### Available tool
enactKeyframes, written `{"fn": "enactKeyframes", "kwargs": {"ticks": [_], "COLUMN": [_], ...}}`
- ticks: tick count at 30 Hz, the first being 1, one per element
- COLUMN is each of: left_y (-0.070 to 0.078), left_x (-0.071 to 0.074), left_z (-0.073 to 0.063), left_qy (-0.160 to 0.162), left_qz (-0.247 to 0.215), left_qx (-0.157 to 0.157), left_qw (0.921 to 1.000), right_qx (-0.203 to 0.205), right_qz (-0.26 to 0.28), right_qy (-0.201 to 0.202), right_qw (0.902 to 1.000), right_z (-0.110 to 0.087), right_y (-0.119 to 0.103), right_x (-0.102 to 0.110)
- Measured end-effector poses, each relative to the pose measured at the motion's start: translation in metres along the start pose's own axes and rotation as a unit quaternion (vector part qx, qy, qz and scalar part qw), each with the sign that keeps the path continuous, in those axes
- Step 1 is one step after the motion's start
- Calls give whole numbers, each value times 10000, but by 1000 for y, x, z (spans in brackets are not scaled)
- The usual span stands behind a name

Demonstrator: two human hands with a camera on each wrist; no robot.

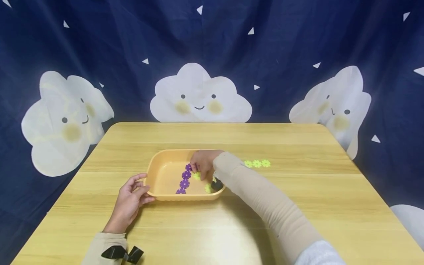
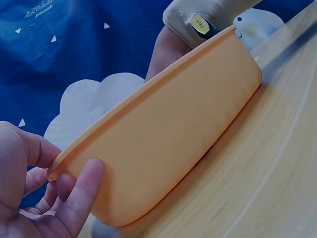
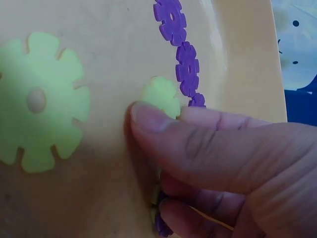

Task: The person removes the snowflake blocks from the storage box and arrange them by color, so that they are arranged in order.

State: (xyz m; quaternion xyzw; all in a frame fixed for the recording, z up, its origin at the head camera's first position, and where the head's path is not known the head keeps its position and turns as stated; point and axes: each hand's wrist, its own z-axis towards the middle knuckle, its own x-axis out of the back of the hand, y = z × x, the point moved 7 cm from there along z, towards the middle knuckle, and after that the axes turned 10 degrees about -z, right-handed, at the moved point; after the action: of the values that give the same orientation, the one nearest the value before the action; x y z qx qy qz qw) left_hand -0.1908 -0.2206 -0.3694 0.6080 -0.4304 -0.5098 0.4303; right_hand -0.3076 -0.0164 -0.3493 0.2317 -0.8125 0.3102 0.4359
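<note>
1. My left hand [image 1: 130,197] grips the orange basin [image 1: 185,197]
2. Inside it, my right hand [image 1: 204,162] reaches a yellow-green flower [image 3: 161,93] (whether pinched, I can't tell)
3. Likely I'm picking; next calls for a firm pinch

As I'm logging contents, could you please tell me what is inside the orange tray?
The orange tray holds a purple flower chain and at least two yellow-green flowers. The right hand hides part of its floor; what lies fully beneath cannot be seen.

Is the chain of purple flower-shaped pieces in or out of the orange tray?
In: the head view shows the purple chain inside the tray walls.
</note>
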Motion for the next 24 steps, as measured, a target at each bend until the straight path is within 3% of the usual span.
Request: {"fn": "enactKeyframes", "kwargs": {"ticks": [6,15,24], "left_y": [2,3,1], "left_x": [-1,-1,-1], "left_z": [1,0,-3], "left_qy": [-19,17,37], "left_qz": [16,44,58], "left_qx": [-21,7,8], "left_qw": [10000,10000,10000], "right_qx": [-69,262,689], "right_qz": [-196,667,415], "right_qy": [83,56,573], "right_qw": [9997,9974,9951], "right_z": [1,-2,-17], "right_y": [2,-5,-5], "right_x": [3,11,33]}}
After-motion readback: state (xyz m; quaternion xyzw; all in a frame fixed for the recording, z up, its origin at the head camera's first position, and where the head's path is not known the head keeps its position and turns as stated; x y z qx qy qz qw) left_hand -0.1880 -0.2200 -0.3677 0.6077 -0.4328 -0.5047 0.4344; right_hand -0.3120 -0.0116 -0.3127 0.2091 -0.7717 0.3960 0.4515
